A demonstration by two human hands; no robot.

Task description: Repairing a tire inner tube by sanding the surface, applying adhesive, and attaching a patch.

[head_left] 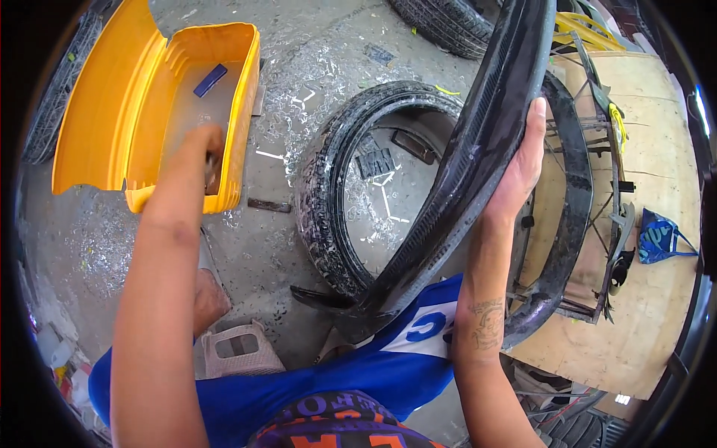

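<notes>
Head view: a broad wooden board [650, 119] lies far to the right of the yellow tub [240, 127]. Between that board and the tub, a long, curved black panel [485, 127] slants across, its upper part farther from the tub and its lower end down near the person's blue clothing [261, 407]. The person's right hand [519, 175] is clamped on this panel, on the edge away from the tub, with the thumb showing and the other fingers mostly hidden. The tub itself stands open, with a large yellow flap along its left side and cloudy liquid [190, 82] inside. The left hand [207, 138] reaches down into the tub, near its right wall, well apart from the right hand; its fingers are hidden, so I cannot tell whether they hold anything. Just right of the tub, a tire [321, 164] lies flat on the floor, partly covered by the panel. Another tire [441, 26] shows farther off, to the upper right of the tub. A black curved band [576, 179] stands beyond the panel as seen from the tub, and a blue bag [656, 237] lies farther out on the board. Smallest are a flat dark strip [269, 204] near the tub's lower right corner and a blue bar [210, 80] inside the tub, beyond the left hand.
</notes>
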